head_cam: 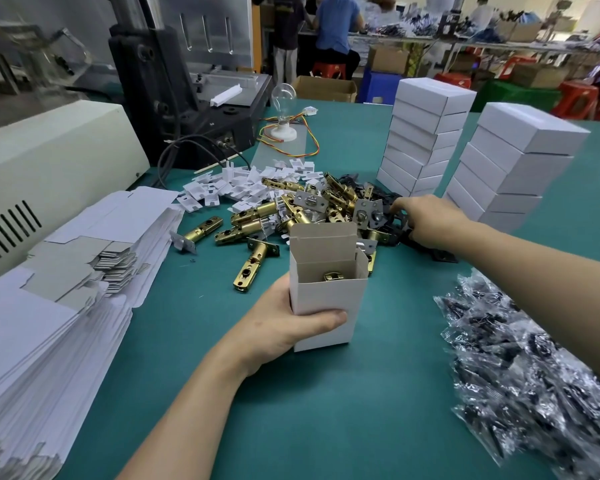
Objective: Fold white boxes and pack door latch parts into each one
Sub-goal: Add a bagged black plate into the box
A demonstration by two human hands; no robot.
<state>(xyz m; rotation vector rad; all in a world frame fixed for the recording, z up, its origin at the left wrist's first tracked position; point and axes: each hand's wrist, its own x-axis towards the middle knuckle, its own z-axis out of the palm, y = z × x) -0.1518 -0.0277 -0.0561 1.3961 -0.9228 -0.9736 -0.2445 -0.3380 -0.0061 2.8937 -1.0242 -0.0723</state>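
Observation:
My left hand (284, 323) grips an upright white box (326, 296) standing on the green table, thumb across its front. The box's top flaps are open and a brass latch part (333, 276) shows inside. My right hand (426, 220) reaches into the pile of black plates (395, 233) at the right of a heap of brass door latches (274, 216); its fingertips curl down onto the plates, and whether they hold one is hidden. More single latches (253, 265) lie loose in front of the heap.
Flat unfolded box blanks (59, 292) are stacked at the left. Two stacks of closed white boxes (423, 136) (510, 168) stand at the back right. Clear bags of dark screws (534, 368) lie at the right. White card inserts (243, 185), a light bulb (284, 112) and machines sit behind.

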